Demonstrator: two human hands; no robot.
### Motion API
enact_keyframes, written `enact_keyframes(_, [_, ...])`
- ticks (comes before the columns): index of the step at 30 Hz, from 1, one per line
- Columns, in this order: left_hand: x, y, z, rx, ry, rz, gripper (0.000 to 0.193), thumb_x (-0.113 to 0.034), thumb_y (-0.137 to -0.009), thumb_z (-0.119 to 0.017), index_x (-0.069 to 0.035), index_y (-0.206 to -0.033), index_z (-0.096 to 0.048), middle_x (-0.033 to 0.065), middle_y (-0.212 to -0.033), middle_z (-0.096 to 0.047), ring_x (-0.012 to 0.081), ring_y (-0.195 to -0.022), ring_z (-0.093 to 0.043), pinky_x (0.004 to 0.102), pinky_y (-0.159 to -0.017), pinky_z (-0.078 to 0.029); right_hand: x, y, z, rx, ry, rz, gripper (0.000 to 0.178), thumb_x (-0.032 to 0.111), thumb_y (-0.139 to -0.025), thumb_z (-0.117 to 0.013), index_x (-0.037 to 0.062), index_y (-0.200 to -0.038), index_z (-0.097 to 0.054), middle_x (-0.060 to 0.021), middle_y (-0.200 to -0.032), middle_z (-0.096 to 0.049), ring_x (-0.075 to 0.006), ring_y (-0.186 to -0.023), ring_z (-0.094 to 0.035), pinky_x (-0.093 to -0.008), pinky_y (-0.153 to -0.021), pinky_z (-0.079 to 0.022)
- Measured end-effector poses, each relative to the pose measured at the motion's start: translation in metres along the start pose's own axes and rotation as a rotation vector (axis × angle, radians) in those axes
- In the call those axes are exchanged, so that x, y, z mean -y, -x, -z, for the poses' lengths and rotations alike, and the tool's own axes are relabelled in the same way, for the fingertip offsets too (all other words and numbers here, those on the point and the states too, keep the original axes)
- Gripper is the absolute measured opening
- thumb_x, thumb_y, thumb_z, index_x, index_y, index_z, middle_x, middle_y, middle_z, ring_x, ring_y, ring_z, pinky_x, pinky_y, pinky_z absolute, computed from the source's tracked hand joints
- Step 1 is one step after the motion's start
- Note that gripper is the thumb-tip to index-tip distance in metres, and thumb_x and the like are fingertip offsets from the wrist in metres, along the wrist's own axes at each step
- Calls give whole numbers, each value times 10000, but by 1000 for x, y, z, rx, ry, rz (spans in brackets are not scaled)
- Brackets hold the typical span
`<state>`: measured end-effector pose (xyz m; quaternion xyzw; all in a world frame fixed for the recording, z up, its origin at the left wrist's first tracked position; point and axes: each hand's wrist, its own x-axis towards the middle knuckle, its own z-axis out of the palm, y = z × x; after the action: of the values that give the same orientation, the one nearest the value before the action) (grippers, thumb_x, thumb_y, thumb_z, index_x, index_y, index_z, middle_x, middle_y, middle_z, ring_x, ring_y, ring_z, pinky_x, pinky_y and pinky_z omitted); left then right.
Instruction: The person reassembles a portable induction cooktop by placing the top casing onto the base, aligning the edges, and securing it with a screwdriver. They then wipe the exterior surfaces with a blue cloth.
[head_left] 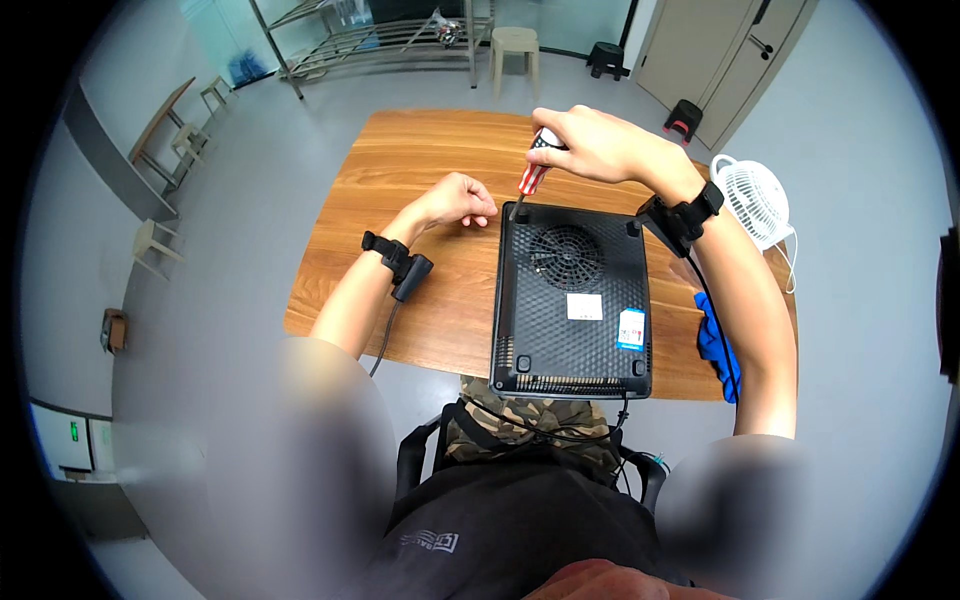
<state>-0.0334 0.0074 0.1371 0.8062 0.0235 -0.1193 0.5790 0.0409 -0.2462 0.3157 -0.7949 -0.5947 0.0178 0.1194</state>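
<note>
A black induction cooker (590, 345) lies upside down on the wooden table, its round fan grille, feet and stickers facing up. My right hand (590, 145) is wrapped round the handle of a screwdriver (532, 178) patterned in red, white and blue. The screwdriver's shaft slants down to the cooker's far left corner, where its tip meets the casing. Just left of that corner, my left hand (458, 202) rests low over the table with curled fingers. Whatever those fingers may hold is hidden.
At the table's right edge stands a white fan (752, 200), with a blue cloth (712, 345) nearer to me. The cooker's black cord (560, 436) hangs over my lap. Beyond the wooden table (400, 150) are a metal rack (375, 42) and several stools.
</note>
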Motion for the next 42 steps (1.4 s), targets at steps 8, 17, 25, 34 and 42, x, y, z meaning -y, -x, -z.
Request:
enact_keyframes(8, [-7,-2,-10,152,103,-12,172,-100,-977,-710,23,-1097,-704,86,-961,-756,121,-860,-719,233,-748,-572,-13,8,0,1,46,-39,428,403,-1030,-581,-20,-1091,-588,-227,-900,-728,-421,-876,-692,-479,-762,-531])
enact_keyframes(17, [-2,-6,-12,170,235,-8,231,-72,-1010,-651,87,-1177,-664,184,-1092,-741,218,-964,-751,291,-880,-626,-5,9,0,-21,31,2,464,450,-1025,-582,-12,-1070,-565,-233,-819,-679,-435,-804,-659,-498,-720,-506])
enact_keyframes(25, [-5,-3,-16,195,224,18,197,-77,-1003,-670,73,-1130,-657,177,-1092,-741,224,-970,-752,299,-871,-631,-4,9,-1,-18,31,0,460,442,-1028,-581,-14,-1084,-568,-235,-795,-676,-427,-783,-662,-497,-707,-504])
enact_keyframes(34, [-5,-5,-18,218,204,-10,128,-96,-1002,-678,12,-1065,-655,134,-1062,-746,193,-1008,-741,283,-878,-609,-8,7,-6,-21,33,0,453,423,-1035,-574,-26,-1096,-571,-235,-824,-693,-436,-822,-676,-498,-732,-516])
enact_keyframes(42, [5,-9,-15,186,205,-28,128,-103,-1020,-652,14,-1071,-649,109,-1027,-732,158,-928,-723,285,-877,-604,-7,6,-8,-18,-20,5,428,405,-1039,-568,-21,-1077,-566,-232,-888,-723,-427,-859,-687,-493,-749,-523])
